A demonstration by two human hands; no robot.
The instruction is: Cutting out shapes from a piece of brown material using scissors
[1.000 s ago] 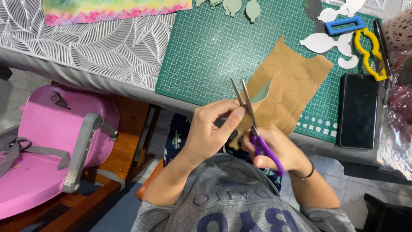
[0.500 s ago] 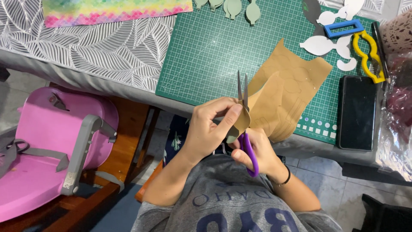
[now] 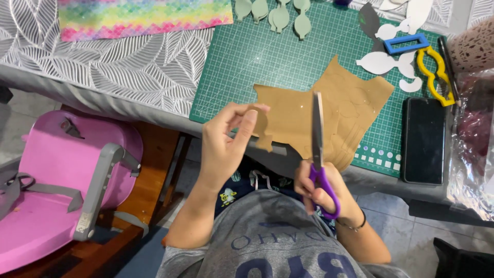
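Note:
My left hand (image 3: 226, 139) pinches the left edge of a sheet of brown paper (image 3: 329, 113) and holds it over the front edge of the green cutting mat (image 3: 267, 56). My right hand (image 3: 321, 190) grips purple-handled scissors (image 3: 318, 149) with the blades pointing up and away from me, closed together in front of the paper's lower edge. The paper has an irregular outline with notches cut along its left side.
Grey-green leaf cut-outs (image 3: 280, 13) lie at the mat's far edge. White paper shapes (image 3: 381, 62), a blue rectangular frame (image 3: 406, 44) and yellow scissors (image 3: 435, 72) sit at the right, next to a black phone (image 3: 423, 139). A rainbow sheet (image 3: 144, 15) lies far left; a pink child seat (image 3: 56, 185) stands below the table.
The paper has been turned and spread wider to the left. My left hand moved left along its edge, and the scissors shifted right with the blades now closed.

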